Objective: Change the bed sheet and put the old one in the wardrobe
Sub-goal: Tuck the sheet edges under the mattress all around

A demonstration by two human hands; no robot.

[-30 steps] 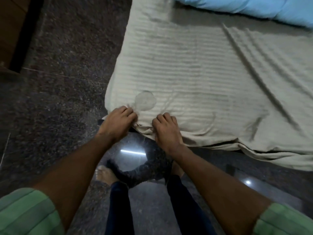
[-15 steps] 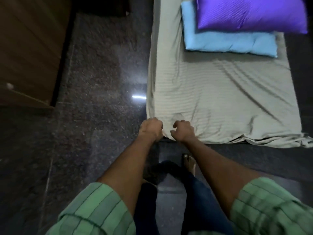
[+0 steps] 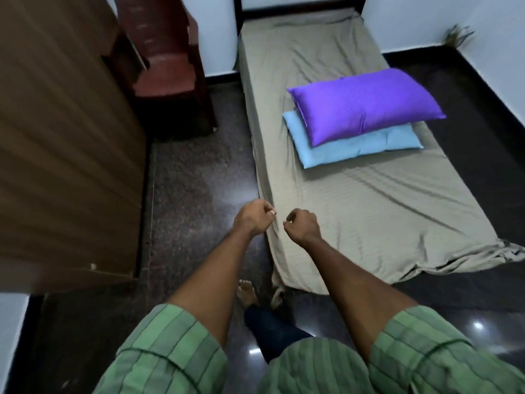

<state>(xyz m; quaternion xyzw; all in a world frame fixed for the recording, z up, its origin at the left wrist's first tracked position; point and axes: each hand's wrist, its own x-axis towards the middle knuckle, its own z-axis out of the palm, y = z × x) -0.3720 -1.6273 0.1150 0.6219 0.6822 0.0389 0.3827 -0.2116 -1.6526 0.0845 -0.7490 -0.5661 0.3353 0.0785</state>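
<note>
1. The bed sheet is spread over the bed, whose long axis runs away from the person, from the near foot end towards the dark headboard at the far wall. The sheet lies ahead of the hands and to their right.

2. The near left corner of the sheet is seen just below and between the two hands; its loose edge hangs down towards the floor beside a bare foot.

3. The left hand is held over the left edge of the bed, its fingers curled into a loose fist. The right hand is held just beside it, over the sheet, curled likewise. The two hands are near each other but apart.

4. No cloth is plainly seen inside either fist; whether a fold is pinched cannot be told with certainty, as the fingertips are small and slightly blurred.

5. Both hands are about equally near the corner, the left being the nearer to the side edge.

6. A purple pillow is stacked on a blue pillow in the middle of the sheet, well beyond the hands; it is judged that these must be lifted off before the sheet can be drawn away.

7. The wardrobe stands to the left, across the floor.
</note>
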